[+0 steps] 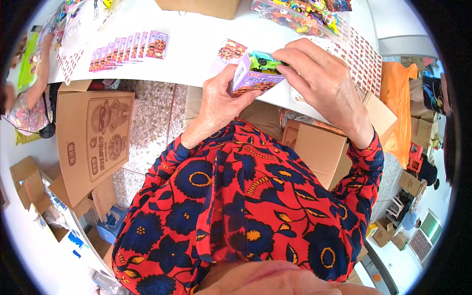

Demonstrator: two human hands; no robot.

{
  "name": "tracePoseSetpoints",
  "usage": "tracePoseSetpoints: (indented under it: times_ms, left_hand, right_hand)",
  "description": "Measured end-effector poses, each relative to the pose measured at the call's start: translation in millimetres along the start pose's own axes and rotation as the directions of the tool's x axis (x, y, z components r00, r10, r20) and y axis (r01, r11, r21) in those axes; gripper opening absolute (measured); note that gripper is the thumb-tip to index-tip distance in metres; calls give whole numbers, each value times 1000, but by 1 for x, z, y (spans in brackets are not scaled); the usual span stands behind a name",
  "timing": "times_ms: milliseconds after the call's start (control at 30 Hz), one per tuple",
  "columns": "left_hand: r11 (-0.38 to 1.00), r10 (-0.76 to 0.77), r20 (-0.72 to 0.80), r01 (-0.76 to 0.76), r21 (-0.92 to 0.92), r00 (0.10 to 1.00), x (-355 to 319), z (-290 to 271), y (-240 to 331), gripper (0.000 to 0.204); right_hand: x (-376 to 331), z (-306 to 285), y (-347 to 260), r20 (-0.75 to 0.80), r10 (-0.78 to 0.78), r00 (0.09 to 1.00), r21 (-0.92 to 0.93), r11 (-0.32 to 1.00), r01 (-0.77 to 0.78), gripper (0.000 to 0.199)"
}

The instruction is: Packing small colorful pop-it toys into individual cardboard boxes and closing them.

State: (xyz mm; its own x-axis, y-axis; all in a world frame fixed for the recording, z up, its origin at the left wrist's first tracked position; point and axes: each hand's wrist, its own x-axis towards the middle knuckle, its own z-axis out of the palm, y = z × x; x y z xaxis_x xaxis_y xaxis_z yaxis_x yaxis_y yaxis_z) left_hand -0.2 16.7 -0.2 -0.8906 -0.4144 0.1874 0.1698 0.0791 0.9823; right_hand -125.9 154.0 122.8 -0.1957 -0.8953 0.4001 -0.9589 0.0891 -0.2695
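My left hand (pixel 216 100) is wrapped round a small purple printed box (pixel 244 81), held up over the near edge of the white table (pixel 191 39). At the top of the box sits a bright green toy car (pixel 260 62) with dark wheels, partly inside the opening. My right hand (pixel 327 73) has its thumb and fingers closed on the right end of the car; the fingertips partly hide it. Just behind the box, a printed purple card or flat packet (pixel 231 51) lies on the table.
A fanned row of purple printed packets (pixel 156 45) lies left on the table. At the back right stands a clear bin (pixel 300 24) of colourful small toys, beside sticker sheets (pixel 364 61). An orange bag (pixel 396 98) hangs right. Cardboard boxes (pixel 93 140) flank me; another person's arm (pixel 42 69) shows far left.
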Motion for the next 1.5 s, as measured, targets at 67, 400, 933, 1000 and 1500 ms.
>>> tracePoseSetpoints:
  times_ms: [67, 400, 933, 1000, 1500]
  left_hand:
    - [1000, -7, 1, 7, 0, 1000, 0, -1, 4, 34]
    - [998, 2, -32, -1, 55, 999, 2, -4, -1, 34]
    - [994, -3, 10, 2, 106, 1000, 6, -11, 2, 33]
    - [996, 9, 25, -11, 92, 1000, 6, -10, 1, 32]
    - [992, 6, 87, -17, 124, 996, 5, -10, 11, 32]
  right_hand:
    - [-1, 2, 1, -3, -11, 1000, 1, 1000, 11, 18]
    - [-5, 4, 5, 72, -84, 994, 59, 995, 80, 25]
    - [-11, 5, -6, 169, 36, 985, 77, 996, -49, 30]
    - [-9, 2, -7, 192, 50, 980, 79, 995, -66, 30]
    - [-20, 2, -6, 231, 91, 969, 207, 968, -141, 37]
